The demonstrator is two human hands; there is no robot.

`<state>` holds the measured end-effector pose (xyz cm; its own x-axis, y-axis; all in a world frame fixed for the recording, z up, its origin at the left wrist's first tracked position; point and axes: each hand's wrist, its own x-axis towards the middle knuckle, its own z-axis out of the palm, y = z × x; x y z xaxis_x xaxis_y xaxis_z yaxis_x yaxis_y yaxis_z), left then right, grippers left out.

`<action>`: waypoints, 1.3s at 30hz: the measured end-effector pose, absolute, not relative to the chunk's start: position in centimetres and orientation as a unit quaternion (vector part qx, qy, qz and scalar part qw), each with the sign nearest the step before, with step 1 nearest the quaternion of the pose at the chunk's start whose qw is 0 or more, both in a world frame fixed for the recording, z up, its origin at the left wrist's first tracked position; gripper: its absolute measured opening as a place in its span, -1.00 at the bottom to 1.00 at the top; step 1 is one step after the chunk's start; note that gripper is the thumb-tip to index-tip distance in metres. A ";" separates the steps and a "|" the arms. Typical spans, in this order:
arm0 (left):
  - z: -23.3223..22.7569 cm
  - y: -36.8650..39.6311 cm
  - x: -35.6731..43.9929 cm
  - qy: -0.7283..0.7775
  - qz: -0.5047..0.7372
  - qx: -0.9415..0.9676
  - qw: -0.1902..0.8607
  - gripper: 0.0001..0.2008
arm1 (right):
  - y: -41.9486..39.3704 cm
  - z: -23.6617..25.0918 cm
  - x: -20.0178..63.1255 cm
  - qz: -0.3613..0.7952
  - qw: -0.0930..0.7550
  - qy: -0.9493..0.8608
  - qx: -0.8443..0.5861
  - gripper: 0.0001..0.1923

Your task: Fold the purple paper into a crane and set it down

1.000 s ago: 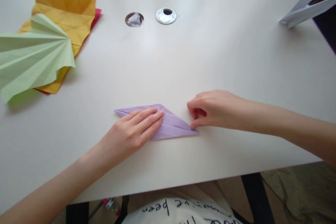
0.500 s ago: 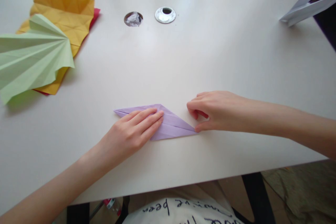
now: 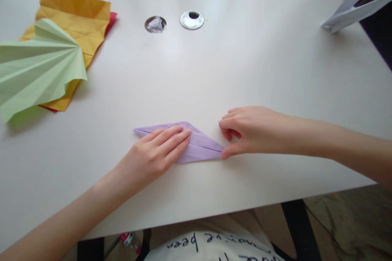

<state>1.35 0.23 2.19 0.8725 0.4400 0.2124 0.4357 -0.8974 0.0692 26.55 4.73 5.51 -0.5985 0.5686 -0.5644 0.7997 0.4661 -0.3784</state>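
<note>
Folded lilac paper [image 3: 200, 147], a flat kite-like shape, near the front edge of the white table [image 3: 245, 57], a little left of centre. Light and thin, probably; stiff only along its creases, easily bent or torn at the points, likely to slide on the smooth top unless pinned. Pinned now by the left hand [image 3: 153, 155], laid flat with fingers straight and together across the left half, not gripping. Right hand [image 3: 251, 130] loosely curled just right of the paper, thumb tip touching or all but touching the right point, fingers tucked, nothing held. Best hold, by the look of it: flat pressure on the broad middle, light pinch at a tip or along a folded edge.

Table top glossy, pale, with soft glare. Far left: pleated green paper fan [image 3: 39, 69] lying over a creased yellow sheet [image 3: 73, 20], a red sheet [image 3: 112, 18] peeking from beneath. Far centre: two round cable holes, one stuffed with something crumpled [image 3: 155, 24], one with a metal ring [image 3: 192, 20]. Far right corner: white folded paper [image 3: 352, 10] overhanging the edge. Dark floor beyond; near edge, a white garment with handwriting-style print [image 3: 211, 246].
</note>
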 end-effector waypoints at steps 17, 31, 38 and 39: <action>2.2 0.2 1.3 0.233 0.119 0.965 0.026 -0.73 | 5.3 5.6 27.0 -0.319 0.185 0.858 0.358 -0.83; 1.9 -0.4 2.1 0.385 0.162 0.906 0.064 -0.69 | 1.4 3.1 25.0 -0.099 -0.172 0.950 0.242 -0.76; 2.3 -0.2 1.4 0.355 0.192 0.905 0.133 -0.80 | 2.6 1.7 25.9 -0.072 -0.173 0.940 0.285 -0.70; 2.1 -0.1 1.4 0.348 0.194 0.908 0.131 -0.81 | 2.6 1.6 25.9 -0.079 -0.179 0.937 0.288 -0.70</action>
<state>1.40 -0.06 2.08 0.6829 0.6824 0.2608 0.5812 -0.7237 0.3720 25.94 2.64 1.57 -0.7697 0.5682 0.2910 0.5116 0.8217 -0.2511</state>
